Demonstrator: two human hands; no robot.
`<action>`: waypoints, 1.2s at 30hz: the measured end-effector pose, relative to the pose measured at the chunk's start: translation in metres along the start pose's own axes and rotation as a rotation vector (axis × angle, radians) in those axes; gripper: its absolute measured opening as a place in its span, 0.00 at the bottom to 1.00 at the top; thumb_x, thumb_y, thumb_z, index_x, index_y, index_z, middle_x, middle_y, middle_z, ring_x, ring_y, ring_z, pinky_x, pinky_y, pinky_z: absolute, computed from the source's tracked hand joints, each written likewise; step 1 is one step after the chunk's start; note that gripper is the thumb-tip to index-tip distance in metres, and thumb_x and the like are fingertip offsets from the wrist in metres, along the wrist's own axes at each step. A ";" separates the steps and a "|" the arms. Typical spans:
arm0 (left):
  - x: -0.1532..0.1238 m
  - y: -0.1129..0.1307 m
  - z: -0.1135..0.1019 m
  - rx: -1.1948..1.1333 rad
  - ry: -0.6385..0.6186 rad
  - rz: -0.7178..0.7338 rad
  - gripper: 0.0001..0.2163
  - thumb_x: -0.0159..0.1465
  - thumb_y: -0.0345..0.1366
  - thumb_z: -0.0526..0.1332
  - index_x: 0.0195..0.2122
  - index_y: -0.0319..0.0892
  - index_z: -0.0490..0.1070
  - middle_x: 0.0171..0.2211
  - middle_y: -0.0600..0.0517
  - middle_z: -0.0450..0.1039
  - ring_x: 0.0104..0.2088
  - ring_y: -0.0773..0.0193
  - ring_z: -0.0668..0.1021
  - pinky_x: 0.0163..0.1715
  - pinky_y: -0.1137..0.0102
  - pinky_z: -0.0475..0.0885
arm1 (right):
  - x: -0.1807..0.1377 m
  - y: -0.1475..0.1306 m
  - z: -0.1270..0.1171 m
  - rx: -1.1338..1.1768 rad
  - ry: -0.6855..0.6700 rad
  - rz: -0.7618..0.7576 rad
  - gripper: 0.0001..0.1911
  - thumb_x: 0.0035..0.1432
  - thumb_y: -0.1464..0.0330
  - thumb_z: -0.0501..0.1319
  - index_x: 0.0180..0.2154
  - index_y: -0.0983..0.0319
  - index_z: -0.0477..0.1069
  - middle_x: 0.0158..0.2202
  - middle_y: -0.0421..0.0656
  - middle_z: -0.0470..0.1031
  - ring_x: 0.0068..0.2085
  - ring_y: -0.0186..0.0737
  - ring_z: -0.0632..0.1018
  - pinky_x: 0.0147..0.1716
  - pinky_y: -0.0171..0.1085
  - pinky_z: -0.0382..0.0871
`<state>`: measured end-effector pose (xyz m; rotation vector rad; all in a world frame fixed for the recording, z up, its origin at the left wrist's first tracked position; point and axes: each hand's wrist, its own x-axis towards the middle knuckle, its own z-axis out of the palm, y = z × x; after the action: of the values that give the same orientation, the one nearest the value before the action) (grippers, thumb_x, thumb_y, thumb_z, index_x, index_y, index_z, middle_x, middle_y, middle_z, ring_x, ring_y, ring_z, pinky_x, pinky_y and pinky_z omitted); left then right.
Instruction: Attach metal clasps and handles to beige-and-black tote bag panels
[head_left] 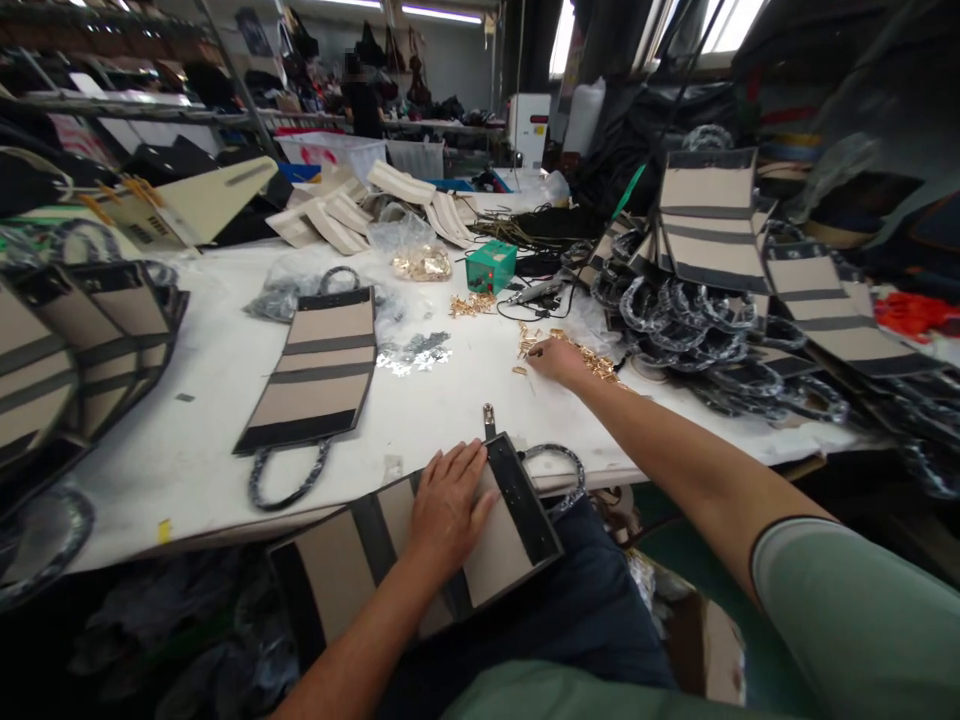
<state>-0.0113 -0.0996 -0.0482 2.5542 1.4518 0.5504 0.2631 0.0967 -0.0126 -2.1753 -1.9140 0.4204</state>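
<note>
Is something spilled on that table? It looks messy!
Yes. Little gold metal pieces lie scattered loose on the white table, some by the right hand and some beside the green box. They are strewn about, not in a container. The left hand lies flat on a striped bag panel.

— Where is there room on the table (217, 400)?
— In the white gap between the flat bag (315, 370) and the gold bits (592, 362). A hand can slide there.
— And at the sides?
— No. The bag piles (720, 300) crowd the right, striped bags (75, 350) fill the left, and a green box (491, 266) sits further back.
</note>
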 end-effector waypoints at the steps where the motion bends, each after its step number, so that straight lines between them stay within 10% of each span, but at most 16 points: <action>1: 0.000 0.000 0.000 -0.006 -0.002 -0.004 0.25 0.68 0.41 0.58 0.66 0.43 0.63 0.67 0.47 0.63 0.66 0.51 0.66 0.67 0.50 0.57 | 0.000 0.000 -0.001 0.004 -0.003 -0.007 0.14 0.59 0.65 0.62 0.45 0.58 0.82 0.47 0.46 0.82 0.46 0.44 0.79 0.44 0.36 0.69; 7: 0.000 0.002 -0.001 -0.040 -0.008 -0.028 0.25 0.69 0.42 0.58 0.65 0.43 0.64 0.67 0.47 0.64 0.66 0.51 0.66 0.68 0.51 0.56 | -0.029 -0.010 -0.023 0.083 -0.067 -0.137 0.12 0.58 0.67 0.63 0.40 0.64 0.82 0.38 0.45 0.83 0.37 0.38 0.79 0.37 0.32 0.69; 15: 0.001 0.001 -0.001 -0.081 0.003 -0.037 0.25 0.68 0.43 0.59 0.65 0.43 0.65 0.66 0.48 0.65 0.65 0.51 0.67 0.67 0.51 0.57 | -0.119 -0.051 -0.027 0.419 -0.563 -0.407 0.12 0.52 0.68 0.66 0.39 0.63 0.82 0.28 0.40 0.80 0.24 0.31 0.73 0.24 0.29 0.65; 36: 0.011 0.015 0.004 -0.166 0.187 -0.174 0.15 0.70 0.40 0.58 0.55 0.51 0.76 0.57 0.53 0.76 0.58 0.54 0.74 0.60 0.54 0.64 | -0.144 -0.062 0.000 -0.069 -0.259 -0.470 0.10 0.57 0.65 0.63 0.40 0.55 0.81 0.41 0.40 0.82 0.41 0.41 0.79 0.35 0.34 0.65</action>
<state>0.0071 -0.0977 -0.0442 2.2749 1.5941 0.8612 0.1893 -0.0374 0.0188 -1.6864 -2.5210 0.5717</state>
